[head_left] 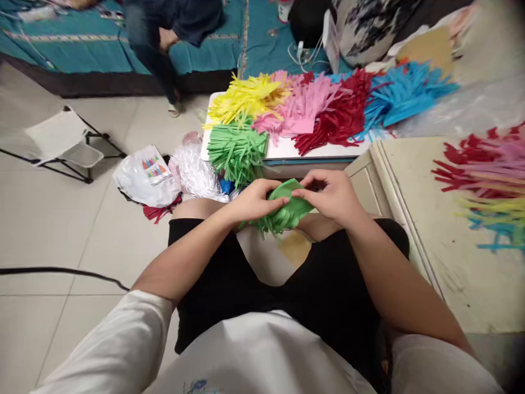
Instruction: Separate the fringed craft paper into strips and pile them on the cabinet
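Above my lap, both hands hold a piece of green fringed tissue paper (298, 209); its uncut folded band points up and right, and the cut strips hang to the lower left. My left hand (262, 198) is closed on its left side, thumb lying across the top. On the right edge, my right hand (328, 194) pinches the band between thumb and fingers. Just beyond, a pile of green fringed paper (237, 150) lies at the white table's near left corner. Behind it are yellow fringe (248, 98), pink fringe (305, 106), red fringe (342, 115) and blue fringe (410, 93).
The white table (287, 150) stands before my knees. At right, a cream cabinet top (459, 284) bears more coloured fringe (488, 169). Plastic bags (143, 183) and a folding stool (61, 134) are on the floor at left. Another person's legs (158, 49) show by the teal-covered seat (82, 52).
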### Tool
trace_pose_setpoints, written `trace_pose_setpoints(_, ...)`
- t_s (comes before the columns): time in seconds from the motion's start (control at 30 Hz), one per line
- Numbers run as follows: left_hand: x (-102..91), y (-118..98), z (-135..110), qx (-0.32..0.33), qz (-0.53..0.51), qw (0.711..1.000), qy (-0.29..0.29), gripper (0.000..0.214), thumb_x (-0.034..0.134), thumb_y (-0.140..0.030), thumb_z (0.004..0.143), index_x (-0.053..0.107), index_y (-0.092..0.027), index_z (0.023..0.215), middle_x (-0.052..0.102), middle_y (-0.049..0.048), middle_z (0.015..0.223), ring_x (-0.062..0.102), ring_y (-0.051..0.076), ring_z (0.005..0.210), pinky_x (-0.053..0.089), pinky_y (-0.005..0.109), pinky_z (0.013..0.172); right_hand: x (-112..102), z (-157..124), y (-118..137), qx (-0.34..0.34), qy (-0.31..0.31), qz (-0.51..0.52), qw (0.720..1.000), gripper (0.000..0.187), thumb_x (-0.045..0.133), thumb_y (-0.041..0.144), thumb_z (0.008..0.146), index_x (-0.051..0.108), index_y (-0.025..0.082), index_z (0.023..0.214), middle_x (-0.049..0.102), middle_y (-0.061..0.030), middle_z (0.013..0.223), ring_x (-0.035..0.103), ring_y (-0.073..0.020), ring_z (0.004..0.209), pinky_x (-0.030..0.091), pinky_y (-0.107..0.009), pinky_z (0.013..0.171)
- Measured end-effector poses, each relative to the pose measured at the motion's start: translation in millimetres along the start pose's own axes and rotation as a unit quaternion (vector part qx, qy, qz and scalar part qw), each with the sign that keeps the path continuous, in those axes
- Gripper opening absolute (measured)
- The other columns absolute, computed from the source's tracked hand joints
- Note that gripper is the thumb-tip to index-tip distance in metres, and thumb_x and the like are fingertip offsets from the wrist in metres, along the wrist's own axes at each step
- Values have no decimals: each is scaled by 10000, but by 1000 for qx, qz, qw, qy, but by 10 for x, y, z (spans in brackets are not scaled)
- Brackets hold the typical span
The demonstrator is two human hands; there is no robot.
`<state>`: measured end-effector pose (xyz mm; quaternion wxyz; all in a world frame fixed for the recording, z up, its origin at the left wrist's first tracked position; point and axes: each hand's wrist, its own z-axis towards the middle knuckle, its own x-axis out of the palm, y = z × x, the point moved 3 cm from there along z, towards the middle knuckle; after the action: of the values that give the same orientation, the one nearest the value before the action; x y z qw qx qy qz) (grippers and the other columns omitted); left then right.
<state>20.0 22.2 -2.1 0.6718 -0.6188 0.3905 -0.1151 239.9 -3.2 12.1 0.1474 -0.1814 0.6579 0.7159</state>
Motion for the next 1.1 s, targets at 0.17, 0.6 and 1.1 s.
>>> trace_pose_setpoints(0.17, 43, 63, 35, 23, 14, 1000, -10, 505, 699, -584, 971, 832, -111, 1088, 788, 37, 935, 669, 214, 855, 489, 309, 780, -1, 4, 23, 2, -2, 3, 1000, 410, 968, 578, 762, 794, 207, 732, 735, -51, 713, 604, -195, 674, 444, -339, 618)
trace_pose_setpoints(0.6, 34, 7, 28, 22, 42, 998, -35, 448, 693, -570, 947, 767, -130, 912, 650, -4, 766, 539, 159, 737, 416, 285, 698, -6, -6, 17, -27, -2, -28, 999, 269, 891, 461, 839, 846, 200, 789, 797, -63, 779, 659, -217, 727, 469, -345, 670)
trace_pose_setpoints(1.1, 65, -6, -40, 23, -113, 993, 0, 825, 559, -970, 1002, 586, -189, 739, 512, 4, 700, 450, 140, 665, 393, 288, 619, -45, 17, -10, 15, 82, 64, 994, 578, 1003, 755, 773, 843, 200, 759, 686, -52, 688, 564, -185, 661, 419, -320, 591)
